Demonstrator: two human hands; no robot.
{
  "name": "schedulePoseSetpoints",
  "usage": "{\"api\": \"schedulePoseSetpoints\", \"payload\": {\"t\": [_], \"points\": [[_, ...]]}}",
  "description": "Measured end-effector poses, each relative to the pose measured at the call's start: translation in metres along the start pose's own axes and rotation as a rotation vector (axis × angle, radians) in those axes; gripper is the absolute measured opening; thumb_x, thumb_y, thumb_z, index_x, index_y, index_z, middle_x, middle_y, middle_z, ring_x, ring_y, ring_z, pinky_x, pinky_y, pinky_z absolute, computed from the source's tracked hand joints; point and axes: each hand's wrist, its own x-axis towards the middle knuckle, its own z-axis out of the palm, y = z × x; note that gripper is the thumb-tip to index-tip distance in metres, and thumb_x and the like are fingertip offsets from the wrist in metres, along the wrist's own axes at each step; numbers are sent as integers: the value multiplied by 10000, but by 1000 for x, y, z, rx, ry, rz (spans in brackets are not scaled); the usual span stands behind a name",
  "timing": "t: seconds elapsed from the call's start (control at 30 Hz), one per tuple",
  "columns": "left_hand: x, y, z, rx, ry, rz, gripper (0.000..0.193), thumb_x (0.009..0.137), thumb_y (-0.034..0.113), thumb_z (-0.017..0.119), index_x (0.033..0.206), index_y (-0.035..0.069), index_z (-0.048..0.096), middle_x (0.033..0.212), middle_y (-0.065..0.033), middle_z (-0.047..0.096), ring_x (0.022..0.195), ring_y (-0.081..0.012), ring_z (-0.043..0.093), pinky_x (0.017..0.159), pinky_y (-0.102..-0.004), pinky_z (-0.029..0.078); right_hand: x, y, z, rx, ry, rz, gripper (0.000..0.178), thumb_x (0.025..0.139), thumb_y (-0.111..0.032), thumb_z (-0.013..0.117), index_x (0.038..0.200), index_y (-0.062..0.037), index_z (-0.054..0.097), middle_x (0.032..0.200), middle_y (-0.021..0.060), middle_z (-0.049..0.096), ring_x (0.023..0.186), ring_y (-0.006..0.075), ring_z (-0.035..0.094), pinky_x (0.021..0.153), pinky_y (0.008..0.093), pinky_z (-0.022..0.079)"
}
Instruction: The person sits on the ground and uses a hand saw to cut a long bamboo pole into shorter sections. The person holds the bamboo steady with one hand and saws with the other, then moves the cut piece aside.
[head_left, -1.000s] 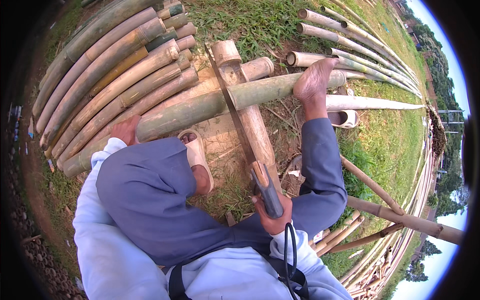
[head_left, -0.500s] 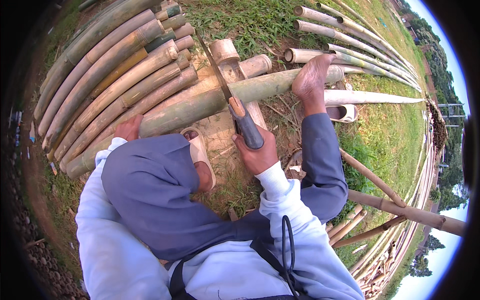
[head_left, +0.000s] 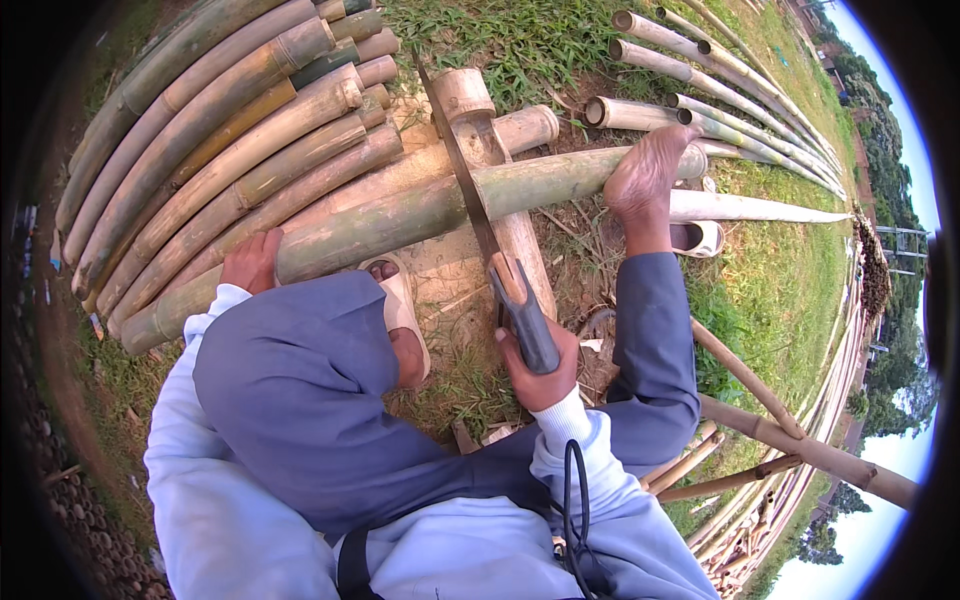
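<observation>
long green bamboo pole (head_left: 400, 215) lies across short log (head_left: 480, 130), hard, round, may roll | left hand (head_left: 252, 262) presses it | right hand (head_left: 540, 365) wrapped around grey-handled saw (head_left: 470, 190) | bare foot (head_left: 645, 175) pins it

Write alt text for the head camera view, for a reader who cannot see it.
Seen from above, a person's right hand grips a hand saw whose blade crosses a green bamboo pole. The left hand and a bare foot rest on the pole. More bamboo poles lie stacked on grass.
</observation>
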Motion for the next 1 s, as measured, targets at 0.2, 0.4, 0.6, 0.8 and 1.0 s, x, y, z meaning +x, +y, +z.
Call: {"api": "schedulePoseSetpoints", "payload": {"t": [0.2, 0.4, 0.6, 0.8, 1.0], "points": [[1, -22, 10, -31, -86, -17, 497, 763, 211, 708, 1201, 45, 540, 1025, -249, 666, 940, -453, 679, 808, -523, 539, 6, -6, 10, 82, -30, 25, 181, 915, -64, 740, 1040, 35, 655, 767, 120, 649, 715, 134, 579, 686, 314, 499], [-11, -9, 5, 10, -41, -26, 631, 673, 312, 817, 1183, 50, 553, 1048, -224, 672, 975, -441, 676, 816, -521, 540, -135, -9, -53, -151, -53, 32, 341, 840, 21, 735, 1178, 8, 698, 799, 105, 690, 682, 188, 689, 671, 304, 541], [12, 2, -17, -56, -24, -8, 580, 702, 265, 789, 1182, 38, 558, 1063, -223, 674, 959, -443, 678, 796, -508, 547, -17, 4, -18, 30, -19, -18, 188, 885, -24, 716, 1060, 40, 694, 696, 79, 645, 645, 97, 586, 618, 287, 485], [7, -15, -1, -30, -94, -18, 535, 756, 283, 743, 1195, 53, 542, 1065, -238, 682, 923, -466, 678, 754, -534, 539, 23, -4, 13, 90, 42, -35, 167, 898, -52, 740, 1022, 33, 666, 705, 107, 647, 664, 160, 604, 661, 333, 501], [-6, -22, 9, 11, -77, -45, 696, 682, 395, 828, 1200, 42, 524, 1092, -249, 671, 943, -472, 667, 786, -539, 534, -141, -14, -56, -85, -68, 122, 188, 851, -11, 750, 1029, 8, 693, 740, 98, 668, 611, 193, 659, 613, 307, 511]]}}
